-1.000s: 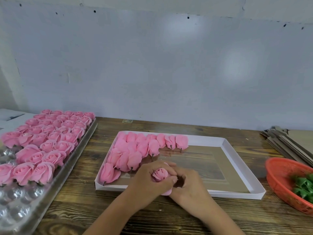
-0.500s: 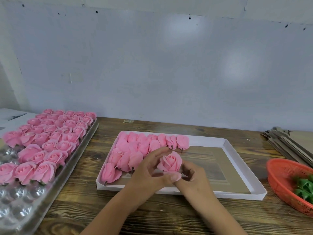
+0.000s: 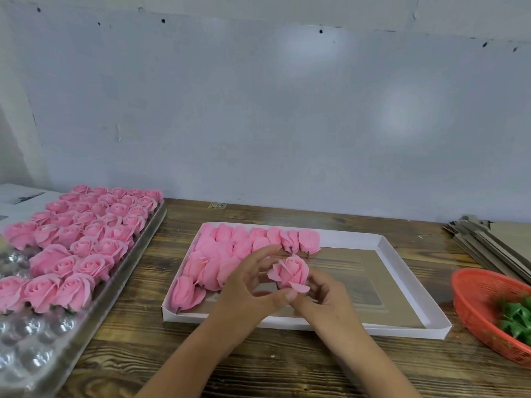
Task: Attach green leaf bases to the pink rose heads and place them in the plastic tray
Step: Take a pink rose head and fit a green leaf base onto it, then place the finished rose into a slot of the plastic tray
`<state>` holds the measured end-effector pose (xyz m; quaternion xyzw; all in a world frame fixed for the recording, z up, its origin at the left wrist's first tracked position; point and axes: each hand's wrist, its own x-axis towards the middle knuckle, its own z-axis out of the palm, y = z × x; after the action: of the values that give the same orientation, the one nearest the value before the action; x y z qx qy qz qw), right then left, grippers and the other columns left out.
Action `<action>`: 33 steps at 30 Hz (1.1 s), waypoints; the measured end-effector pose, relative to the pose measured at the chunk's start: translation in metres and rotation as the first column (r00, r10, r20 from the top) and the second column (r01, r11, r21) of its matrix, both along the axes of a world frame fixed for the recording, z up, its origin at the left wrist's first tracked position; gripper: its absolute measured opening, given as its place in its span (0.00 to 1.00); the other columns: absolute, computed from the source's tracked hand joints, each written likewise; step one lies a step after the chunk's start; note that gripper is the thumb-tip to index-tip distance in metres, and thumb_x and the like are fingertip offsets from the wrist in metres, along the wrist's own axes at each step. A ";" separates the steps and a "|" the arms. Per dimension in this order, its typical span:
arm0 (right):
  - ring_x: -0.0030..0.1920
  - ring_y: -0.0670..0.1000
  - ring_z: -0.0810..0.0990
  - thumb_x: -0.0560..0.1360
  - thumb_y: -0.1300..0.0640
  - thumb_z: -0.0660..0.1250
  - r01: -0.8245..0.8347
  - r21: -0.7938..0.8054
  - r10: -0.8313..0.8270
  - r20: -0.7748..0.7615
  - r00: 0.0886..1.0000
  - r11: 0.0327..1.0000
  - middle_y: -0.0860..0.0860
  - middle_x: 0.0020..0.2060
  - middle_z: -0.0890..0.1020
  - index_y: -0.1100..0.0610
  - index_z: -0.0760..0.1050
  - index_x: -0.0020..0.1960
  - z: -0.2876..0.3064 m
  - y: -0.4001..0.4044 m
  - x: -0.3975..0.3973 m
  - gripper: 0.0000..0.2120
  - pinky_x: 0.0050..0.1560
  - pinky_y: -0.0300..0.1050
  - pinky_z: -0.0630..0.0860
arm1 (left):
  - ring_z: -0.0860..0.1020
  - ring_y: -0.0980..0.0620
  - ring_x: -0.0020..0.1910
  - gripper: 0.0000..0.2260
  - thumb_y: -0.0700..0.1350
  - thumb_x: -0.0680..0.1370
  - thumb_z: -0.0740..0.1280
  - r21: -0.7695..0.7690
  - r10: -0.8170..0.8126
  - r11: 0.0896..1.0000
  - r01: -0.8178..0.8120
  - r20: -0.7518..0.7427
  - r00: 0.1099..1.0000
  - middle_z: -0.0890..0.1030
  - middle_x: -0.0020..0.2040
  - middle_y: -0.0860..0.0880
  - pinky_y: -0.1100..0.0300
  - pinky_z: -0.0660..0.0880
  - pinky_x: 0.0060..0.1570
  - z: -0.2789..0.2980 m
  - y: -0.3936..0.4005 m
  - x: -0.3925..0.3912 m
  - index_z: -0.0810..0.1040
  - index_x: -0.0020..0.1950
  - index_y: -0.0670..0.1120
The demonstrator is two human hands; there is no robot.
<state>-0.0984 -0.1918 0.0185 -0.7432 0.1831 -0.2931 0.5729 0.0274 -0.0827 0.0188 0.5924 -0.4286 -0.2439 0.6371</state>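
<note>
1. One pink rose head (image 3: 290, 272) is up in the air over the white cardboard box (image 3: 408, 271), bloom facing the camera, held between both hands just above the box's near half.
2. The left hand (image 3: 247, 285) has its thumb pressed to the underside of the bloom with the fingers curled loosely around its nine o'clock side.
3. The right hand (image 3: 324, 297) pinches the base of the rose from five o'clock, fingertips tucked beneath the petals; whatever sits under there is hidden.
4. At ten o'clock from the held bloom, loose rose heads (image 3: 230, 254) lie on their sides in the box's far-left part.
5. Far out at nine o'clock, the clear plastic tray (image 3: 34, 349) carries rows of finished roses (image 3: 86, 242) standing upright, with bare cups at its near end.
6. Over at three o'clock, an orange basket (image 3: 477, 297) holds the green leaf bases (image 3: 517, 314).
7. At two o'clock, flat cardboard sheets (image 3: 488, 242) are stacked on the wooden table (image 3: 143, 340).
</note>
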 end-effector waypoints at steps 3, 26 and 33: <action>0.48 0.52 0.83 0.64 0.42 0.73 0.020 0.012 -0.020 0.002 1.000 1.000 0.48 0.46 0.86 0.40 0.81 0.55 -0.001 -0.002 0.000 0.19 0.50 0.53 0.79 | 0.78 0.66 0.61 0.28 0.59 0.64 0.80 0.021 -0.015 1.000 0.015 -0.004 1.000 0.80 0.61 0.67 0.66 0.78 0.55 0.000 0.001 -0.001 0.75 0.62 0.71; 0.40 0.46 0.80 0.68 0.53 0.79 0.082 -0.112 -0.088 -0.049 0.995 0.990 0.46 0.40 0.84 0.44 0.80 0.56 -0.005 -0.002 0.002 0.18 0.39 0.35 0.76 | 0.82 0.63 0.55 0.24 0.55 0.61 0.81 -0.020 0.059 0.998 -0.058 0.047 0.997 0.85 0.54 0.61 0.66 0.80 0.50 0.003 0.002 0.004 0.80 0.54 0.70; 0.42 0.44 0.79 0.74 0.62 0.72 0.116 -0.088 -0.119 -0.027 0.993 0.989 0.42 0.42 0.83 0.44 0.76 0.58 -0.007 -0.007 0.001 0.18 0.42 0.31 0.73 | 0.85 0.56 0.52 0.27 0.48 0.61 0.80 -0.043 0.198 0.980 -0.196 0.044 0.979 0.86 0.53 0.55 0.61 0.82 0.47 0.015 0.031 0.018 0.80 0.59 0.58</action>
<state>-0.0978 -0.1988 0.0112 -0.7596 0.2230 -0.3221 0.5192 0.0451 -0.0522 0.0337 0.6254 -0.3875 -0.1571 0.6588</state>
